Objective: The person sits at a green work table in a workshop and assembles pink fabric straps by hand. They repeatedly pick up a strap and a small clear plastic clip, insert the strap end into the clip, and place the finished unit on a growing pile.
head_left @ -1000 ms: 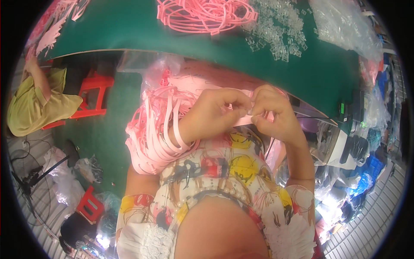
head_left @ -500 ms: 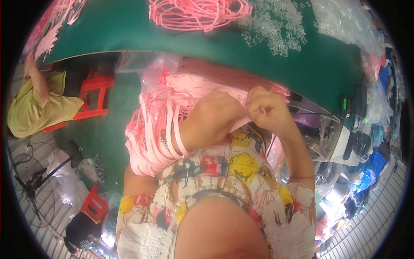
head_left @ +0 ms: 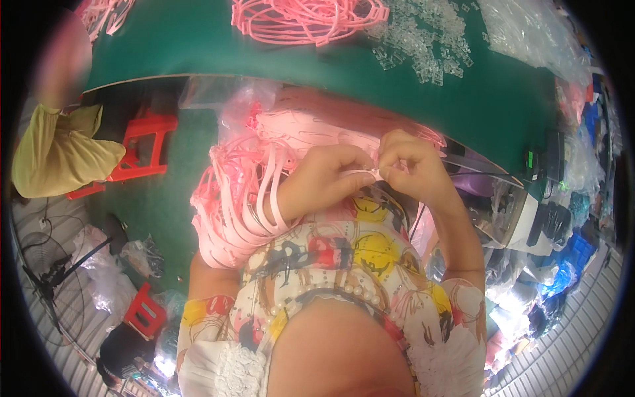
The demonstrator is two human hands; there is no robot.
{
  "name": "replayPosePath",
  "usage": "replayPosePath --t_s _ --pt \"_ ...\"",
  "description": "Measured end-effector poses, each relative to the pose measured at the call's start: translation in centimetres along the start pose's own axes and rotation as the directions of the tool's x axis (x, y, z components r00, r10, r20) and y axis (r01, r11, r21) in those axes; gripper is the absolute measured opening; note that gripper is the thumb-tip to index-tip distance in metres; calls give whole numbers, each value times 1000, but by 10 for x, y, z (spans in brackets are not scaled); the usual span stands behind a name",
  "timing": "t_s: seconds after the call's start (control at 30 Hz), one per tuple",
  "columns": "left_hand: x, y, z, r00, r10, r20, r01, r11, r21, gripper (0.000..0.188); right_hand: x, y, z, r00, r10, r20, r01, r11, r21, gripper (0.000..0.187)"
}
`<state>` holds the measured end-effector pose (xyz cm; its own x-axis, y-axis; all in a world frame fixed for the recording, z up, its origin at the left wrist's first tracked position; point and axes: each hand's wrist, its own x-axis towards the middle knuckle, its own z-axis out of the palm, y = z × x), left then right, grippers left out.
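Observation:
My left hand (head_left: 327, 177) and my right hand (head_left: 411, 167) meet in front of my body, just below the table edge. Both are closed in a pinch on a thin pale pink strap (head_left: 362, 173), of which only a short bit shows between the fingertips. Many looped pink straps (head_left: 228, 225) hang round my left forearm and wrist. Behind my hands a thick pile of flat pink straps (head_left: 311, 130) rests on my lap, partly under the table.
On the green table (head_left: 198, 49) lie a heap of pink loops (head_left: 307, 20), small clear plastic buckles (head_left: 430, 40) and clear bags (head_left: 529, 36). To the left are red stools (head_left: 151, 142) and another person in a yellow-green top (head_left: 63, 155). Bags and boxes crowd the right side.
My left hand has turned and its fingers have opened out somewhat, showing the strap between my fingertips. My right hand stays almost in place. The other person's arm has risen and is blurred.

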<state>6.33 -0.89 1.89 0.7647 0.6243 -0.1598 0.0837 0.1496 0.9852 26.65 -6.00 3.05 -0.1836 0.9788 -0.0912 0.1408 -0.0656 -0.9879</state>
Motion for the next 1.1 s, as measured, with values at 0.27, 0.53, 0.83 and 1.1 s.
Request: replayPosePath --t_s 0.27,0.53,0.83,1.1 --pt "-10 9 -10 902 -283 326 407 811 -421 12 3 10 7 973 -216 76 217 976 -3 5" --pt "-18 -17 0 914 -43 404 378 455 -806 15 6 7 24 921 -389 -31 373 901 -224 7" --pt "-19 -4 -10 900 -323 294 436 636 -636 21 3 -1 20 891 -453 -23 392 796 -460 11" --pt "-23 1 -8 951 -279 133 309 841 -443 24 1 -3 20 919 -393 8 343 791 -507 18"
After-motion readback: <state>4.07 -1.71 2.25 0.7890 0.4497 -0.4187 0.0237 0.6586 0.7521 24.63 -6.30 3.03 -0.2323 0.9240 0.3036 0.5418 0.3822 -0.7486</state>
